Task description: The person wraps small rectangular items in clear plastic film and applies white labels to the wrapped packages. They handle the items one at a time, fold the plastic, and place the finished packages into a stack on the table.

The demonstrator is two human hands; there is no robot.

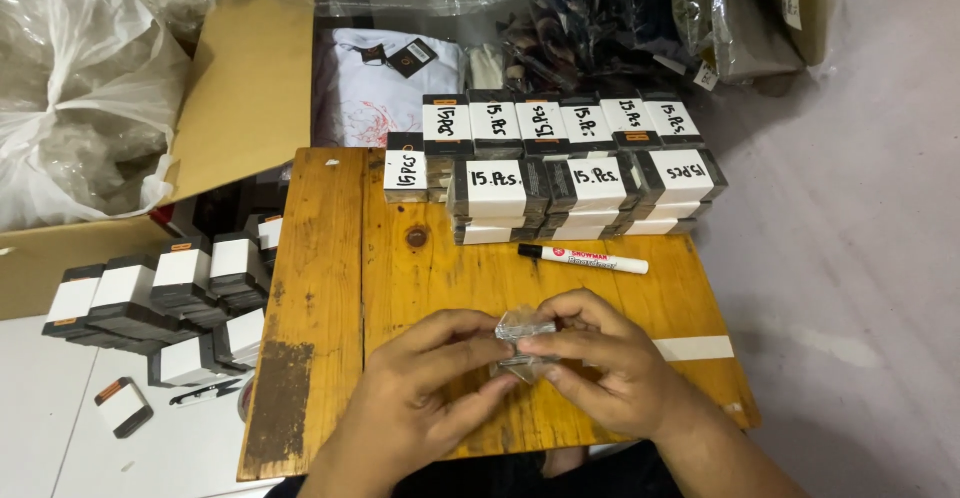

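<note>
You are pinching a small clear plastic packet [524, 330] between both hands over the near part of the wooden board [320, 288]. Your left hand [420, 383] is closing thumb and forefinger on its left side, and your right hand [605, 363] is curling over its right side and top, so the thin film is staying taut where you can see it. What is inside is too small to tell.

The labelled bundles [585, 183] are sitting stacked along the far edge, probably to keep the middle of the board free. The marker [583, 258] is lying just near of them, within reach of your right hand. More white-banded bundles [165, 293] are piling up off the left edge, beside the cardboard box [245, 88]. The right edge is dropping to bare floor, and a white paper strip [692, 348] is lying near it.
</note>
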